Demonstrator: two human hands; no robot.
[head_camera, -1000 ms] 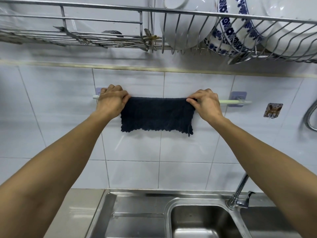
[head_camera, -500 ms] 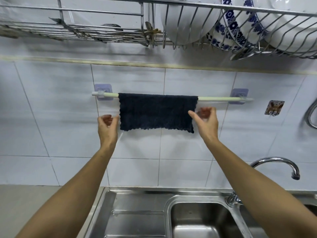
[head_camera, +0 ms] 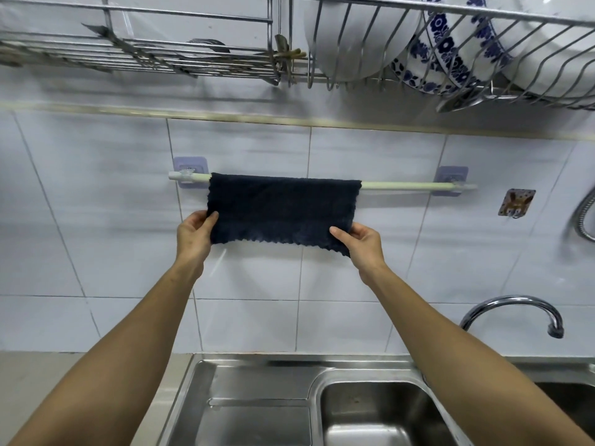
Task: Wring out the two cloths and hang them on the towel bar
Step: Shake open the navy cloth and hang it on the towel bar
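A dark navy cloth (head_camera: 283,209) hangs folded over the pale towel bar (head_camera: 399,186) on the tiled wall, covering the bar's left and middle part. My left hand (head_camera: 194,235) pinches the cloth's lower left corner. My right hand (head_camera: 359,244) pinches its lower right corner. Both hold the bottom edge slightly away from the wall. Only one cloth is in sight; I see no second one.
A wire dish rack (head_camera: 354,37) with white and blue-patterned plates (head_camera: 450,49) hangs above the bar. Below are a steel sink (head_camera: 370,416) with a drain board at its left and a curved tap (head_camera: 515,309) at right. A small hook (head_camera: 516,203) sits right of the bar.
My hands left the top of the cloth at the bar, dropped down with fingers apart, and now grip the cloth's two lower corners.
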